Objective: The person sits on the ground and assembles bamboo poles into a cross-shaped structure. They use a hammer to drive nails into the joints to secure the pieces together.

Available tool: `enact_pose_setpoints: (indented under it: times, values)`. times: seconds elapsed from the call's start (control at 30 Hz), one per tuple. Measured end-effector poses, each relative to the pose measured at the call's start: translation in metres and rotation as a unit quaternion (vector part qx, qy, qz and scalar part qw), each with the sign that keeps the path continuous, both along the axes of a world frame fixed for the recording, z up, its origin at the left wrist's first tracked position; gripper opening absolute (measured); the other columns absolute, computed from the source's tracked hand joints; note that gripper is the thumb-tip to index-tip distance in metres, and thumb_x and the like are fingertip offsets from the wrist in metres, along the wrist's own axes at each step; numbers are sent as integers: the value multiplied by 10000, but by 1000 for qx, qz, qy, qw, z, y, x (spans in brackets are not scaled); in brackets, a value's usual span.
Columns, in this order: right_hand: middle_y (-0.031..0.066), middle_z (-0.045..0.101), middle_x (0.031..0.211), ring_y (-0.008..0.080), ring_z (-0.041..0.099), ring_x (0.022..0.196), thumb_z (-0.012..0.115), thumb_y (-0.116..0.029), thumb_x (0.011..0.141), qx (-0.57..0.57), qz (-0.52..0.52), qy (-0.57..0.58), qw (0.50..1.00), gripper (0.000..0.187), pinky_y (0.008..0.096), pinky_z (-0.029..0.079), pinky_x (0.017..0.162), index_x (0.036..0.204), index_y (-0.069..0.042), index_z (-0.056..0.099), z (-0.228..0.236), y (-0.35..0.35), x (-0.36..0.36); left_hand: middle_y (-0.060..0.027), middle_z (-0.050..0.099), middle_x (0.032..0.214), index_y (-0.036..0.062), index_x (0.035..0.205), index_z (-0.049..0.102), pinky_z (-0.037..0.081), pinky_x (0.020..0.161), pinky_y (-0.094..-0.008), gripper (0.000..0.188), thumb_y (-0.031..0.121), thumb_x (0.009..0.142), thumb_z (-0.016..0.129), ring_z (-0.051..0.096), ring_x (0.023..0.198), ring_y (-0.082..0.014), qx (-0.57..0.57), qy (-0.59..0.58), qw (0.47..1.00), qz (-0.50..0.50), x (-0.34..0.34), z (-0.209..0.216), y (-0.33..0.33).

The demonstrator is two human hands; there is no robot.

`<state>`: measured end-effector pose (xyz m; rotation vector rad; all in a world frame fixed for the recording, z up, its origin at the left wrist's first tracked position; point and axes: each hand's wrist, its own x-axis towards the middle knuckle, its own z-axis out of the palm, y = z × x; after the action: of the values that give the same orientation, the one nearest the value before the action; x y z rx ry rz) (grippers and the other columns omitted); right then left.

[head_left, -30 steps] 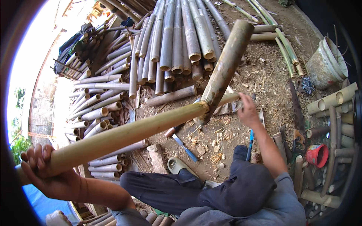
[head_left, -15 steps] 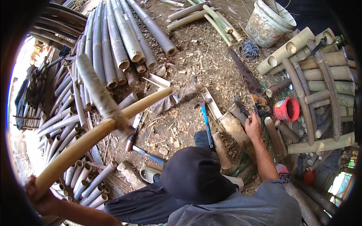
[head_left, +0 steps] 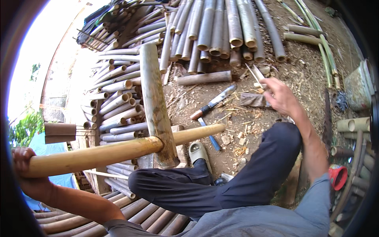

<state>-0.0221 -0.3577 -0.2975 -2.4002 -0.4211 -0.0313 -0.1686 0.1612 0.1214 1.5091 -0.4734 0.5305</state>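
Note:
My left hand point(head_left: 32, 168) is closed around the near end of a peeled, yellowish pole point(head_left: 96, 155). The pole passes through a hole in a thick grey bamboo piece point(head_left: 152, 93), making a cross. That piece stands nearly upright, its lower end over my left leg. My right hand point(head_left: 282, 98) reaches low over the ground, index finger and thumb apart, at the near end of a split bamboo strip point(head_left: 257, 74). Whether it touches the strip is hard to see. Under its fingers lies a dark rough block point(head_left: 250, 99).
A broad knife point(head_left: 215, 102) and a blue-handled tool point(head_left: 209, 134) lie among wood chips. Long bamboo poles point(head_left: 207, 29) are stacked ahead; more bamboo point(head_left: 122, 104) is piled left. A red bucket point(head_left: 337, 176) and a whitish bucket point(head_left: 358, 85) are at right.
The view has swung left. My right hand has gone from a dark-handled tool beside the saw to the split strip. My left hand still holds the pole, and its bamboo crosspiece looks more upright.

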Motion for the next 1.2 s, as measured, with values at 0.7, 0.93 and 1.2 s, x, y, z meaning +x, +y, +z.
enact_pose_setpoints:
  times: [0.7, 0.93, 1.2]
  values:
    - [275, 509, 1113, 444, 666, 860, 494, -134, 930, -133, 108, 271, 947, 260, 525, 558, 738, 1190, -138, 499, -272, 292, -65, -8, 429, 803, 82, 1066, 460, 446, 735, -340, 220, 287, 1010, 514, 438, 677, -120, -67, 74, 995, 28, 60, -162, -14]
    - [261, 658, 1016, 369, 700, 874, 508, -8, 869, 158, 81, 408, 895, 435, 413, 595, 717, 1302, 10, 470, -249, 243, -33, -67, 525, 766, 33, 1177, 430, 499, 644, -342, 337, 96, 897, 606, 522, 619, -151, -125, 64, 970, 197, 87, -260, -47]
    - [129, 659, 715, 299, 704, 708, 664, -131, 890, -7, 8, 212, 977, 221, 385, 554, 570, 1067, -30, 579, -155, 158, -13, -80, 499, 719, 2, 1160, 442, 472, 598, -341, 357, 117, 874, 623, 512, 588, -162, -119, 67, 989, 54, 110, -227, -81]
